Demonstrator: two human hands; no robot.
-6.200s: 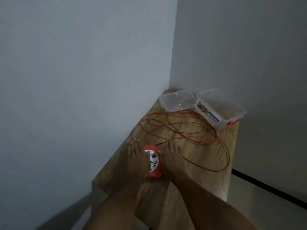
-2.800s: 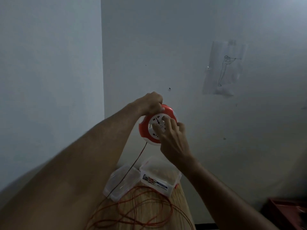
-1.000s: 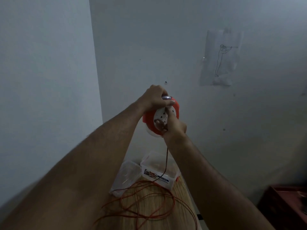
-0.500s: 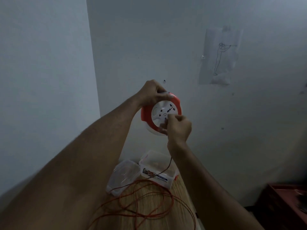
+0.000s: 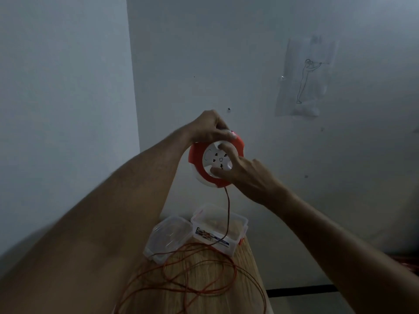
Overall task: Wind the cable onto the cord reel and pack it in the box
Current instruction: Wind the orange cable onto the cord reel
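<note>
I hold the round red and white cord reel [image 5: 197,159] up in the air in front of the wall. My left hand [image 5: 209,128] grips its top rim. My right hand [image 5: 244,171] comes in from the right, with a finger and the thumb curled onto the white socket face. The orange cable [image 5: 227,209] hangs straight down from the reel's bottom edge and ends in loose loops on the wooden table [image 5: 217,300]. The clear plastic box [image 5: 218,227] stands open at the table's far end.
The box's clear lid [image 5: 167,236] lies to the left of the box. Walls meet in a corner behind the table. A sheet with a line drawing [image 5: 303,80] hangs on the wall. A dark red object [image 5: 408,261] shows at the far right edge.
My right hand has moved from below the reel's centre to its right side, turning on the white face. The reel has stayed raised, and the hanging cable now falls straighter.
</note>
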